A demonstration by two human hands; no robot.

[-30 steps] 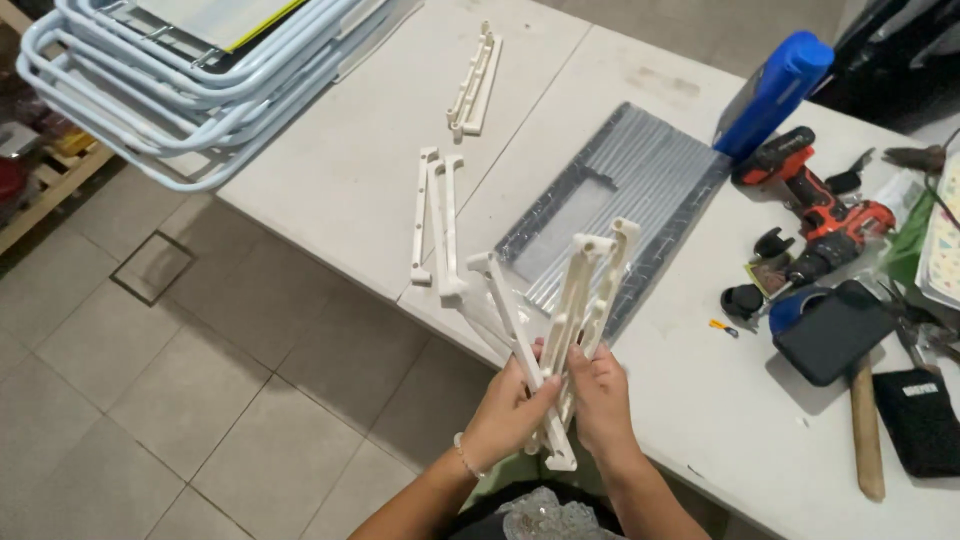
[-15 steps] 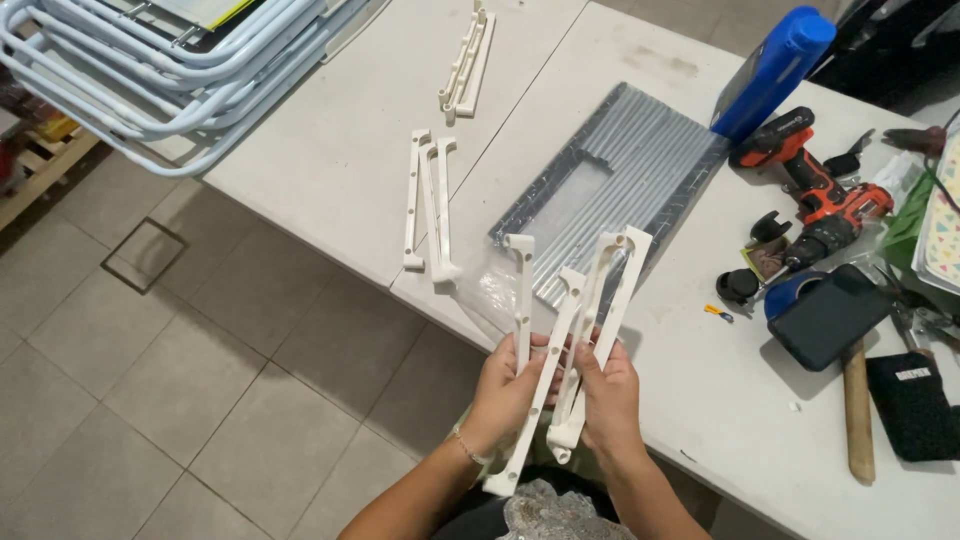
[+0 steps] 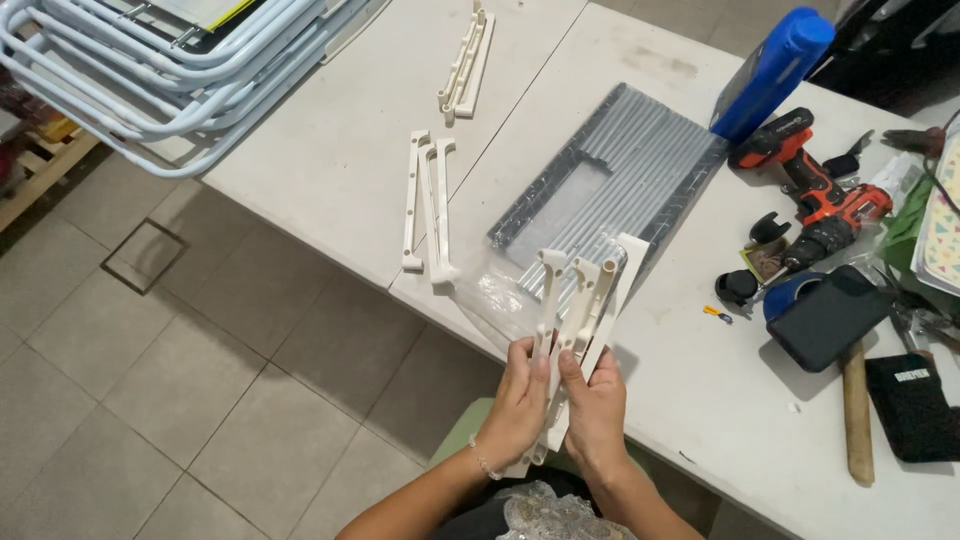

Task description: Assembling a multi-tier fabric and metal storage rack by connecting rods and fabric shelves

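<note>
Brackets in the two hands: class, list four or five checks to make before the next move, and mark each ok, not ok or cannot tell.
1. Both hands on the brackets: left hand and right hand grip the lower ends. Ok.
2. Brackets held together, upper ends aligned: not ok, they fan apart.
3. Bare table beside the hands: ok.
4. Spare brackets within reach on the table: ok.
5. Drill apart from the hands: ok.
6. Brackets undamaged: cannot tell.

Even, soft light falls over my white worktop [image 3: 330, 150], bright without harsh glare. My hands throw only a faint shadow onto it, and the view is sharp in the middle, bending slightly at the edges.
</note>
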